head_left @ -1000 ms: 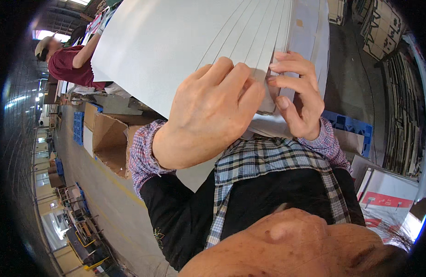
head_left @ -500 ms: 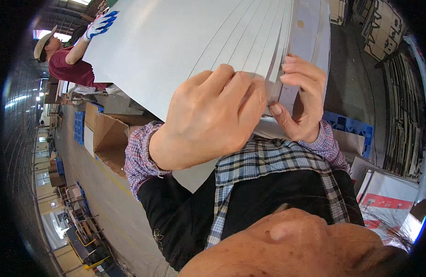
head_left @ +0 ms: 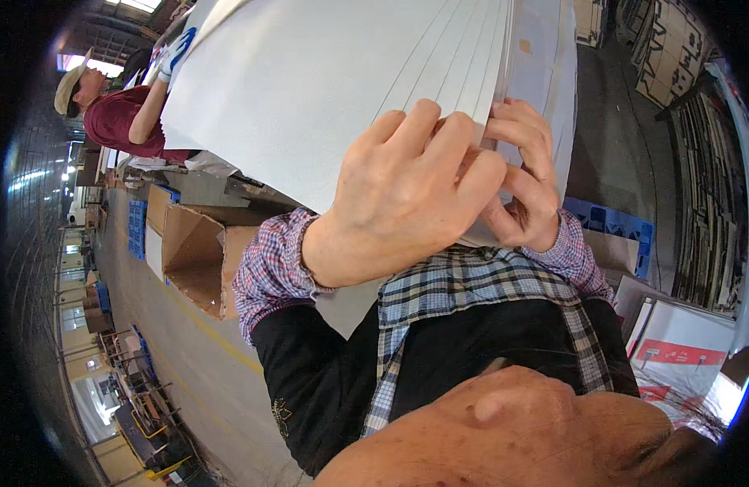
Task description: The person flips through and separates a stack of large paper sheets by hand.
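A stack of large white sheets (head_left: 301,105), paper or thin card, spreads before me with its near right edges fanned in narrow steps. My left hand (head_left: 411,187) lies over the fanned edges, its fingers curled down around them. Close beside it, at the right edge of the stack, my right hand (head_left: 525,170) is closed, fingers bent and thumb tucked toward the left hand. Both hands hold the sheet edges; the left hand partly hides the right fingertips and how many sheets they grip.
A co-worker (head_left: 127,122) in a dark red shirt and gloves stands at the stack's far left. On the left is an open cardboard box (head_left: 200,252). To the right are a blue pallet (head_left: 610,223) and a tall pile of flat boards (head_left: 707,195).
My left hand has slid right, up against my right hand, whose fingers have closed further. At the far left the top sheet's edge now curls up, and the co-worker's gloved hand has drawn back slightly.
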The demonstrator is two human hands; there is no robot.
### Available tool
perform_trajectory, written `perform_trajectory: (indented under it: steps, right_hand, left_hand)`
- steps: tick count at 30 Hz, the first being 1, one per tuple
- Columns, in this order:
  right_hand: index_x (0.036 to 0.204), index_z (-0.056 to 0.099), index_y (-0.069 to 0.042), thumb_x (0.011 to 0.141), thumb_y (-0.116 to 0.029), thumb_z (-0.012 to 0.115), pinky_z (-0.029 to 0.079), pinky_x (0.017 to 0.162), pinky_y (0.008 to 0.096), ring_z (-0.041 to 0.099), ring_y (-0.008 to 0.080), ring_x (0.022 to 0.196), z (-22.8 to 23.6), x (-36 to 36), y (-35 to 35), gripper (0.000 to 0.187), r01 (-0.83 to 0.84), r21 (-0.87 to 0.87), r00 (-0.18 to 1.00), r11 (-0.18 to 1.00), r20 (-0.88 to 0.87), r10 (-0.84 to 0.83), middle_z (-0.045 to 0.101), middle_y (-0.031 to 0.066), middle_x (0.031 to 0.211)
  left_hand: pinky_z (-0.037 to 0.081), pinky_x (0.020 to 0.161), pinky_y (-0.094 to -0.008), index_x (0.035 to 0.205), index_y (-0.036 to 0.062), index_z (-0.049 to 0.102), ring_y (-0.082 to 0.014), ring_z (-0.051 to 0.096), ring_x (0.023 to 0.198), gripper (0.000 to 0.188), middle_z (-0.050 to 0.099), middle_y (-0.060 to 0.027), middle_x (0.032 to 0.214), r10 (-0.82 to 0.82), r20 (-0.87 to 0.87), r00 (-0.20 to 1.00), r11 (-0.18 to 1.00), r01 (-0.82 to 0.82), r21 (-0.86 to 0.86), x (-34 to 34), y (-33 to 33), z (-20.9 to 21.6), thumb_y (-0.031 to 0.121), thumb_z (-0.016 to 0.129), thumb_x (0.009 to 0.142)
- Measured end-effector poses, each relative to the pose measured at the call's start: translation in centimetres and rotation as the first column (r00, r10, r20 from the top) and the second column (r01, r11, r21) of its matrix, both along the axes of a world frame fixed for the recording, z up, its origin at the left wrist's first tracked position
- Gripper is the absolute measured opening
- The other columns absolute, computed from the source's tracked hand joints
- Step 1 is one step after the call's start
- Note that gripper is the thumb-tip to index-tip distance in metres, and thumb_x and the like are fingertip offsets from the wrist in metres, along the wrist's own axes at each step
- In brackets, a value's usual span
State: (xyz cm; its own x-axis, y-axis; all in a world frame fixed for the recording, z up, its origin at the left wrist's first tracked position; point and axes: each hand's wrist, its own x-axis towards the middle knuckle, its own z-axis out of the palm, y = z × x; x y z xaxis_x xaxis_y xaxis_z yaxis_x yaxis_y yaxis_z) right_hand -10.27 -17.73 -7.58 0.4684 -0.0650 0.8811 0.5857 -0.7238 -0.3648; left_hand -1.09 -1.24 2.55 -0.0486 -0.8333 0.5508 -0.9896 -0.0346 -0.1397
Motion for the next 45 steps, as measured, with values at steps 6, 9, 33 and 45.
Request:
perform_trajectory:
  steps: [6, 9, 33, 45]
  right_hand:
    - [0.099, 0.077, -0.002, 0.086, -0.018, 0.076, 0.040, 0.108, 0.0569, 0.058, 0.0379, 0.127, -0.2, 0.2, -0.3, 0.021, -0.032, 0.024, 0.999, 0.999, -0.006, 0.032, 0.066, 0.0173, 0.126]
    - [0.106, 0.075, -0.002, 0.086, -0.015, 0.075, 0.041, 0.109, 0.0543, 0.057, 0.0384, 0.129, -0.5, 0.2, -1.1, 0.024, -0.121, 0.112, 0.991, 0.986, -0.037, 0.126, 0.066, 0.0171, 0.128]
    - [0.099, 0.079, 0.000, 0.081, -0.023, 0.081, 0.037, 0.110, 0.0613, 0.056, 0.0387, 0.127, -0.4, 0.3, 0.2, 0.029, 0.001, -0.036, 1.000, 0.999, -0.009, -0.001, 0.063, 0.0188, 0.127]
    - [0.097, 0.075, -0.004, 0.083, -0.017, 0.077, 0.037, 0.109, 0.0586, 0.059, 0.0383, 0.126, 0.1, 0.4, -0.4, 0.020, -0.054, -0.015, 0.998, 0.998, -0.027, 0.053, 0.066, 0.0178, 0.125]
  left_hand:
    - [0.052, 0.062, -0.0348, 0.089, 0.0040, 0.064, -0.0238, 0.062, 0.076, 0.020, 0.063, -0.0075, 0.092, 0.020, 0.016, 1.000, 0.998, -0.021, 0.067, 0.4, 1.6, 0.7, 0.006, 0.076, 0.074]
    - [0.053, 0.063, -0.0350, 0.094, 0.0024, 0.067, -0.0248, 0.065, 0.080, 0.026, 0.065, -0.0080, 0.094, 0.014, -0.050, 0.999, 0.997, -0.010, 0.077, 0.7, 2.1, 0.9, 0.006, 0.080, 0.071]
    - [0.046, 0.056, -0.0308, 0.083, 0.0066, 0.060, -0.0206, 0.059, 0.073, 0.017, 0.057, -0.0053, 0.081, 0.099, 0.142, 0.985, 0.994, -0.103, 0.027, -1.1, -0.3, 0.8, 0.014, 0.068, 0.069]
    - [0.053, 0.063, -0.0349, 0.093, 0.0016, 0.066, -0.0246, 0.064, 0.079, 0.024, 0.065, -0.0077, 0.094, 0.071, 0.035, 0.997, 0.994, -0.073, 0.076, -0.2, 2.2, 1.0, 0.005, 0.073, 0.070]
